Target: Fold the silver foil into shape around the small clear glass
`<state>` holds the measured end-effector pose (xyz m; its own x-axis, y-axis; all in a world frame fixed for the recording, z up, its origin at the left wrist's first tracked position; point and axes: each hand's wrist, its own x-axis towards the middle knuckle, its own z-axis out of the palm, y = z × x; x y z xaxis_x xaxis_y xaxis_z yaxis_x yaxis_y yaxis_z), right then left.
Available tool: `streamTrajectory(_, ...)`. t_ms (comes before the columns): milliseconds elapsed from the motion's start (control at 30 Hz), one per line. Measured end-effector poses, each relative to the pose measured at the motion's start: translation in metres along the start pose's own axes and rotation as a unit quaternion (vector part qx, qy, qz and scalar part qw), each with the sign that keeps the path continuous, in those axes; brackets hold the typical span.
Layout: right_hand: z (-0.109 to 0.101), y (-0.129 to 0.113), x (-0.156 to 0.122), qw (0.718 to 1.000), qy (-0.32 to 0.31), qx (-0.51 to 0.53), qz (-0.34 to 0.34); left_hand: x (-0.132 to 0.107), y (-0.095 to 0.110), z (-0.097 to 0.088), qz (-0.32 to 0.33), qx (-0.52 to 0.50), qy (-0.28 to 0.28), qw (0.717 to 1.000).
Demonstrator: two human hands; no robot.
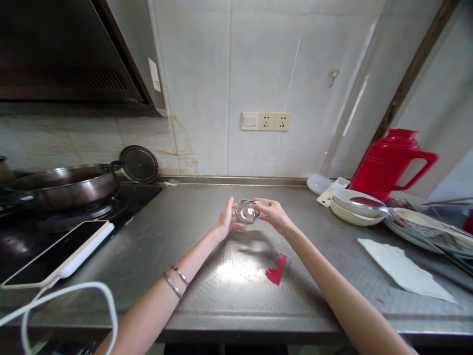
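Observation:
A small clear glass cup (245, 212) with a faceted rim is held between my two hands above the middle of the steel counter (207, 256). My left hand (228, 217) cradles it from the left, thumb up and fingers passing behind and under the glass. From the right, my right hand (272, 213) grips its edge between thumb and fingers. Glare and the see-through glass blur where the fingertips end. On the counter below, nearer me, lies a torn red scrap (277, 270).
At left, a steel pan (70, 185) sits on the stove, with a phone (55, 254) and white cable (107, 291) in front. To the right are a red thermos (388, 165), stacked bowls (354, 207), plates (410, 229) and a white paper (402, 266). Sockets (274, 122) are on the tiled wall.

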<state>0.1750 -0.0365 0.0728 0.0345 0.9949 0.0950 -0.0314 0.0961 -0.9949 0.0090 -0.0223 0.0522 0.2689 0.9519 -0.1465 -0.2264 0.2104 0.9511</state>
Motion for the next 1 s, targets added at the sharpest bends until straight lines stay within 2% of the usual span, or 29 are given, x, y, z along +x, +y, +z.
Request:
streamTrajectory(67,-0.003,0.003,0.005,0.998,0.041,-0.048,-0.014,-0.001,0.000,0.001,0.091,0.084,0.058,0.991)
streamTrajectory(167,-0.007,0.009,0.011,0.987,0.083,-0.124,-0.063,-0.003,-0.005,0.004,0.208,0.250,0.065,0.944)
streamTrajectory(267,-0.006,0.012,0.011,0.970,0.104,-0.195,-0.105,-0.004,-0.016,0.008,0.268,0.359,0.057,0.892)
streamTrajectory(367,0.001,0.012,0.006,0.957,0.105,-0.233,-0.135,-0.003,-0.027,0.012,0.288,0.400,0.074,0.867)
streamTrajectory(467,0.009,0.012,0.000,0.954,0.085,-0.239,-0.156,0.001,-0.031,0.011,0.289,0.392,0.097,0.868)
streamTrajectory(600,0.012,0.012,-0.003,0.951,0.054,-0.245,-0.180,0.005,-0.027,0.005,0.281,0.369,0.111,0.879)
streamTrajectory(767,0.011,0.013,-0.001,0.972,0.042,-0.146,-0.182,0.008,-0.022,-0.003,0.287,0.265,0.060,0.919)
streamTrajectory(900,0.016,0.016,-0.002,0.984,0.017,-0.038,-0.172,0.010,-0.020,-0.007,0.313,0.215,0.025,0.925)
streamTrajectory(1000,0.017,0.017,-0.004,0.978,0.023,-0.057,-0.199,0.010,-0.018,-0.008,0.306,0.193,-0.019,0.932)
